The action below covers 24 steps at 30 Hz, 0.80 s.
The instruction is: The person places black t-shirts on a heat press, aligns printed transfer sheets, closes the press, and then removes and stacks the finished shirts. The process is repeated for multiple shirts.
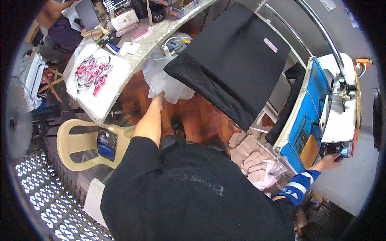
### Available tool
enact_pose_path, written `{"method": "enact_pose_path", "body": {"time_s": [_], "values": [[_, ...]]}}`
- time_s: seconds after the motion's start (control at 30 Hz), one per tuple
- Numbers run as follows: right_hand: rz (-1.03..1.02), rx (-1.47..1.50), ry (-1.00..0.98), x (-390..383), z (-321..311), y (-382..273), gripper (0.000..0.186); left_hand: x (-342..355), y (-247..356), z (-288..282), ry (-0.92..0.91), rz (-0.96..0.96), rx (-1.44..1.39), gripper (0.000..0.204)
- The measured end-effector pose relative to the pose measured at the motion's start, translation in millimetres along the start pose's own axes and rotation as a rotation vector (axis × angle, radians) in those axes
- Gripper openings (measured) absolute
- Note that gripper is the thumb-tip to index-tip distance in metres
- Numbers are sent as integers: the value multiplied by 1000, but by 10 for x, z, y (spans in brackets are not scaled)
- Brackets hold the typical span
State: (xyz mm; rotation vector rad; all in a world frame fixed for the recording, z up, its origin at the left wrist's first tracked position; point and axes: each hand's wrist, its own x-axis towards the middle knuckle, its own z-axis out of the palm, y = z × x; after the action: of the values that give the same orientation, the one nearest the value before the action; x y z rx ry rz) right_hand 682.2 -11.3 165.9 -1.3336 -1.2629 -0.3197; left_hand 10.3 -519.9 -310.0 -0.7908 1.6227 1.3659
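My left hand (pixel 159 99) is low in front of me, beside translucent plastic sheets (pixel 171 85) below the table edge. Its fingers look curled; whether they grip a sheet edge is unclear. At the far right, my right hand (pixel 330 161) reaches to a dark control box (pixel 341 150) with a small lit display, its fingers stretched against the lower part. The box is on a heat press (pixel 339 114) with a white upper body and a chrome bar. Ahead of me, black fabric (pixel 237 60) with a small pink label (pixel 270 45) is spread flat.
White sheets printed with a red and purple design (pixel 93 74) lie on the table (pixel 138 59). A cream plastic chair (pixel 64 138) stands at left, a dark package (pixel 107 144) on it. Brown paper pieces (pixel 249 156) fill the space beside the blue panel (pixel 303 116). Another person's arm (pixel 48 14) shows at upper left.
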Motion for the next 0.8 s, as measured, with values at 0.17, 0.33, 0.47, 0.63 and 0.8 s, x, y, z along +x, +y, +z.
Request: {"method": "enact_pose_path", "body": {"time_s": [0.17,0.33,0.47,0.63,0.8], "values": [[66,87,-81,304,-67,377,49,280,-117,36,267,375,747,63],[225,-28,-10,343,-108,368,52,317,-107,416,359,794,1005,63],[153,-10,-72,375,-181,339,52,763,115,733,59,571,1402,64],[131,32,-67,492,-318,382,51,992,423,648,-47,386,1558,67],[183,33,-93,517,-397,653,40,389,1551,381,-177,224,1125,70]]}}
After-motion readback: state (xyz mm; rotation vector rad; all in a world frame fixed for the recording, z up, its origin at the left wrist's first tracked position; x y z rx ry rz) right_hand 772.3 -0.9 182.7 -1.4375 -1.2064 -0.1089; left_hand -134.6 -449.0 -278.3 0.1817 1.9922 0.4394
